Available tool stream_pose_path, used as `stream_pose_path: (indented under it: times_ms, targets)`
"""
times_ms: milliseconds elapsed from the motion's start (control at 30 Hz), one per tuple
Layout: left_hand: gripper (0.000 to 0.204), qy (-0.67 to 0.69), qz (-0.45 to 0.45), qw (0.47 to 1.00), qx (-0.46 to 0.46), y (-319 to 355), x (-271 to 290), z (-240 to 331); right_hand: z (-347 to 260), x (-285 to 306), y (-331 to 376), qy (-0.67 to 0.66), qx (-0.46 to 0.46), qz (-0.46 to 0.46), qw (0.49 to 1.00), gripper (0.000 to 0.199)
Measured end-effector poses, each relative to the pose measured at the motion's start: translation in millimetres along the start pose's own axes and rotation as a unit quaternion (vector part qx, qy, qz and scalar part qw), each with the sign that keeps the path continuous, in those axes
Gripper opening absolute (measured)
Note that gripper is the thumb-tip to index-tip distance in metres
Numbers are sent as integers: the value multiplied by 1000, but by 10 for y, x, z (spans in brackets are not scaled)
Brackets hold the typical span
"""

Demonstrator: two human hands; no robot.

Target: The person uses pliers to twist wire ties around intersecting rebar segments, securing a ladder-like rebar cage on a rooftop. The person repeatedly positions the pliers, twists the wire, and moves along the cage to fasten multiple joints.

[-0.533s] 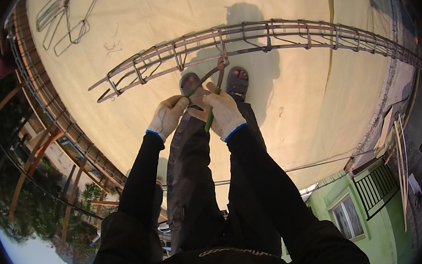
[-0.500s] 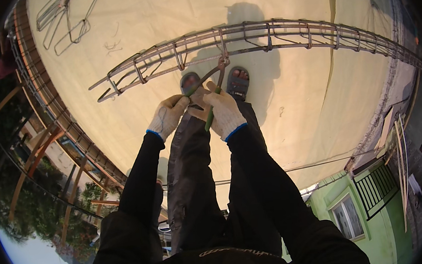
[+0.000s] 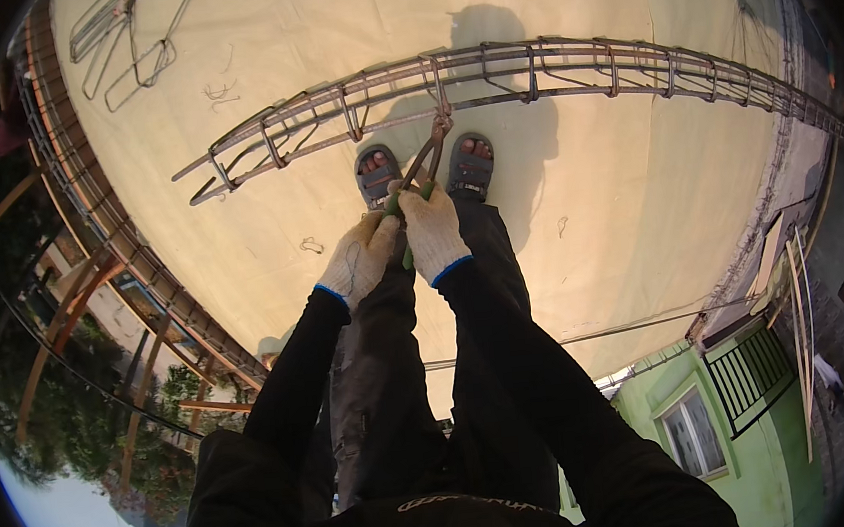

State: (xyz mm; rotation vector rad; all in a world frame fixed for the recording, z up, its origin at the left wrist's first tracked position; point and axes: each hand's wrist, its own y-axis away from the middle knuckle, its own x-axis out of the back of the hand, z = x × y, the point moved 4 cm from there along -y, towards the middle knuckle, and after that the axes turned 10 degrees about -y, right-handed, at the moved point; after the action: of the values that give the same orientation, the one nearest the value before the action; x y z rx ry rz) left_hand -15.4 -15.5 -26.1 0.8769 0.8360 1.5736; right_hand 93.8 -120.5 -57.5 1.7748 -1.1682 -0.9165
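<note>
A long, narrow rebar cage (image 3: 532, 83) of rusty bars and wire stirrups crosses in front of my feet. At its near bar are the jaws of pincers (image 3: 417, 165) with rusty arms and green handles; a wire tie there is too small to make out clearly. My left hand (image 3: 359, 254), in a white knit glove, is closed round one handle. Around the other handle, my gloved right hand (image 3: 434, 230) is closed as well. Both hands are side by side just below my sandals (image 3: 472, 167), and they cover most of the grips.
Several bent wire stirrups (image 3: 138, 52) lie on the pale sheeting (image 3: 629, 225) at the far left. A wire scrap (image 3: 311, 244) is left of my hands. Beyond the sheeting's left edge runs another row of bars (image 3: 102, 216). A green building (image 3: 759, 445) stands at the lower right.
The pincers' handles have come together, and their arms are nearer each other. My left hand has moved right and closer to my body, beside my right hand, which has shifted slightly left.
</note>
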Motion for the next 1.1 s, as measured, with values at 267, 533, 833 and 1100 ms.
stream_pose_path:
  times_ms: [267, 533, 833, 1100]
  targets:
    - [79, -203, -118, 972, 2, 59, 258, 787, -110, -120, 51, 29, -24, 53, 998, 36]
    - [72, -228, -21, 971, 67, -293, -444, 141, -102, 278, -80, 254, 65, -31, 965, 48]
    - [48, 570, -368, 731, 67, -84, -761, 286, -378, 461, -249, -114, -149, -144, 972, 51]
    - [61, 625, -301, 709, 124, 32, -1245, 207, -174, 547, -675, -165, -248, -249, 922, 31]
